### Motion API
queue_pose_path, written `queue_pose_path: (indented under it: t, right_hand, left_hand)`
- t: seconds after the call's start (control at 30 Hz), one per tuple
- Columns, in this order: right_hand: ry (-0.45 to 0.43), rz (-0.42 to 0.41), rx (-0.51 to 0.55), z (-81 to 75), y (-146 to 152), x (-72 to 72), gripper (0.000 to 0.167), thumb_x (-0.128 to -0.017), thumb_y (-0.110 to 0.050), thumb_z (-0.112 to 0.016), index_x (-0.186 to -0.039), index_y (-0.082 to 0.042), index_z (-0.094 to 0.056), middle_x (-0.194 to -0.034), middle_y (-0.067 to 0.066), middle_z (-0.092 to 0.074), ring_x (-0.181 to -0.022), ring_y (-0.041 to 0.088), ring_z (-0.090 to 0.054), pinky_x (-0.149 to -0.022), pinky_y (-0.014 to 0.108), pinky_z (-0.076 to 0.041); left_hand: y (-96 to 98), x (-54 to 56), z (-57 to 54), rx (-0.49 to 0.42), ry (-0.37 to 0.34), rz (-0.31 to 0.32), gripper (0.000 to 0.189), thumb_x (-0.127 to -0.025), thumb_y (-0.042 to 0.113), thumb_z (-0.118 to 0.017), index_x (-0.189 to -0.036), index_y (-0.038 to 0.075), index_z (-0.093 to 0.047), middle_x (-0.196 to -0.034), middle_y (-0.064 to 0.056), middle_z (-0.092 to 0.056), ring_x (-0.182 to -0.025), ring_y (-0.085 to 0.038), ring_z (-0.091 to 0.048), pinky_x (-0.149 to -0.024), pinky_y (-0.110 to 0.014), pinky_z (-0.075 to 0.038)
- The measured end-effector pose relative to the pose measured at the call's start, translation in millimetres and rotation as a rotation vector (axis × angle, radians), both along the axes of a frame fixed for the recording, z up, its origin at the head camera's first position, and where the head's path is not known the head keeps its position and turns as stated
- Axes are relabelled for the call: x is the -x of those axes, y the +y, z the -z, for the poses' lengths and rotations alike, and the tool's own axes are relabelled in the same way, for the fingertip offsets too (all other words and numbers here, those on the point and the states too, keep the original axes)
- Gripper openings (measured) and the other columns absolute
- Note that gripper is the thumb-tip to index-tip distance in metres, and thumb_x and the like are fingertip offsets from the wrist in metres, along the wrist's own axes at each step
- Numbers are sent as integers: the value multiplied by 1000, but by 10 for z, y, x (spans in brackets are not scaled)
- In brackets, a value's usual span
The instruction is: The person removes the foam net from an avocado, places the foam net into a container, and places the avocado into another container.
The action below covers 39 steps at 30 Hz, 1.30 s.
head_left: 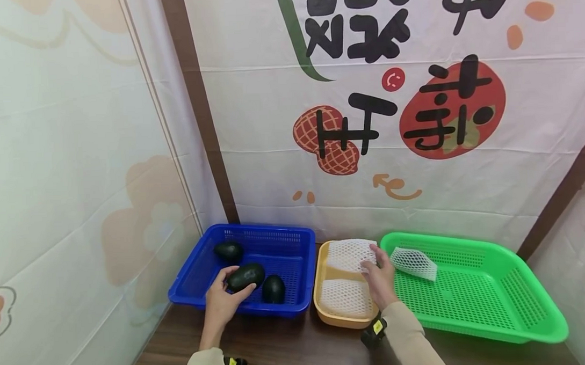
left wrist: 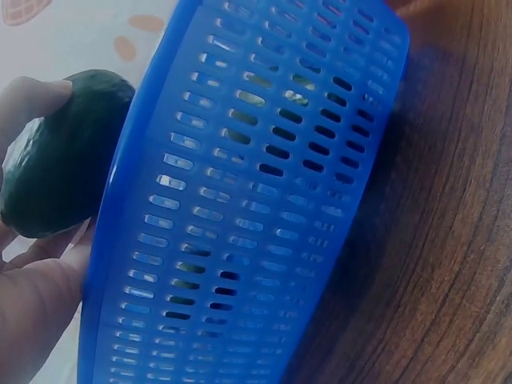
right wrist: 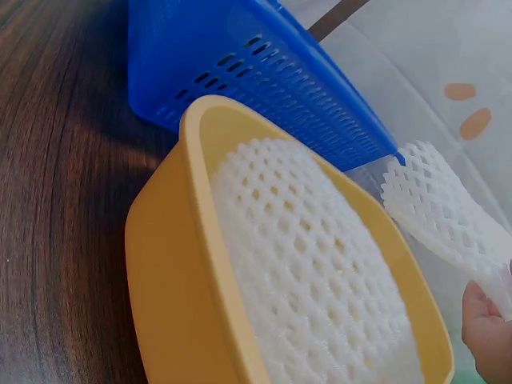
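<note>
My left hand (head_left: 222,303) grips a dark green avocado (head_left: 246,277) between thumb and fingers, over the blue basket (head_left: 195,301). Two more avocados lie in that basket, one at the back left (head_left: 229,251) and one at the front (head_left: 273,289). With fingertips and thumb, my right hand (head_left: 380,279) pinches a white foam net sleeve (head_left: 350,254) above the back of the yellow tub (head_left: 321,305). In the right wrist view this sleeve (right wrist: 444,208) is raised past the tub's rim. Other foam net sleeves (right wrist: 312,264) fill the front of the tub.
A green basket (head_left: 491,334) stands at the right, holding an avocado in a foam net (head_left: 413,263) at its back left. All containers sit on a dark wooden table (head_left: 298,349). Printed cloth walls (head_left: 253,178) close off the back and sides.
</note>
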State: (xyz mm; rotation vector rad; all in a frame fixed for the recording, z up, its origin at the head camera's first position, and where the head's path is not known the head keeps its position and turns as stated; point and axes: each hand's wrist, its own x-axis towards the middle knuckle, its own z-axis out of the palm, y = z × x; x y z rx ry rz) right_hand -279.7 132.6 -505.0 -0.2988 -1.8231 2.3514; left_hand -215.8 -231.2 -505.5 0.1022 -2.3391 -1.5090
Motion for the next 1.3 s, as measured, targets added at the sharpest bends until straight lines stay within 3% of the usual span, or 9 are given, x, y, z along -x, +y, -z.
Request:
queue_pose_path:
  t: [0.1, 0.23, 0.33, 0.57, 0.8, 1.0, 1.3]
  right_hand:
    - [-11, 6, -17, 58, -9, 45, 58, -91, 8, -52, -145, -8, -39, -158, 15, -13, -119, 27, -39, -74, 24, -50]
    - [-16, -27, -37, 132, -19, 99, 59, -90, 9, -53, -145, -6, -39, -156, 18, -16, -130, 31, -32, -94, 39, -48]
    - [-12, -67, -92, 157, -18, 125, 59, -88, 9, -56, -144, -5, -41, -153, 22, -20, -138, 35, -21, -107, 54, -34]
    - [46, -63, -180, 149, 20, 135, 57, -88, 9, -59, -141, -2, -42, -153, 21, -23, -144, 33, -13, -114, 46, -24]
    - [139, 26, -203, 72, 101, 113, 53, -89, 10, -59, -139, 0, -43, -148, 16, -36, -142, 28, -23, -113, 42, -27]
    - [114, 25, -142, 37, 153, 97, 53, -92, 8, -57, -141, -5, -42, -143, 18, -37, -138, 29, -32, -106, 42, -39]
    - [81, -8, -162, 91, 111, 134, 53, -91, 4, -55, -141, -4, -40, -141, 23, -38, -135, 37, -33, -106, 55, -35]
  left_hand:
    - [2, 22, 10, 17, 1, -8, 62, -73, 27, -88, -124, 13, -57, -117, -10, -58, -106, -28, -58, -85, -42, -49]
    - [3, 35, 17, 14, -5, -15, 61, -72, 25, -88, -124, 12, -57, -116, -10, -57, -106, -28, -57, -86, -43, -48]
    - [-1, 44, 23, 11, -6, -17, 62, -72, 26, -88, -124, 12, -57, -116, -10, -57, -104, -27, -57, -85, -41, -48]
    - [-9, 65, 21, -13, -8, -27, 60, -73, 30, -87, -123, 13, -58, -116, -9, -58, -104, -27, -58, -83, -39, -51]
    - [-3, 86, 4, -170, 41, -23, 52, -74, 18, -87, -116, 5, -61, -117, -12, -62, -105, -25, -60, -93, -36, -50]
    - [-17, 76, 0, -187, 44, -37, 50, -75, 16, -86, -117, 5, -60, -115, -13, -62, -104, -26, -61, -92, -33, -51]
    - [3, 63, 23, -193, 13, -25, 53, -76, 22, -86, -119, 6, -60, -116, -13, -61, -107, -28, -60, -87, -21, -51]
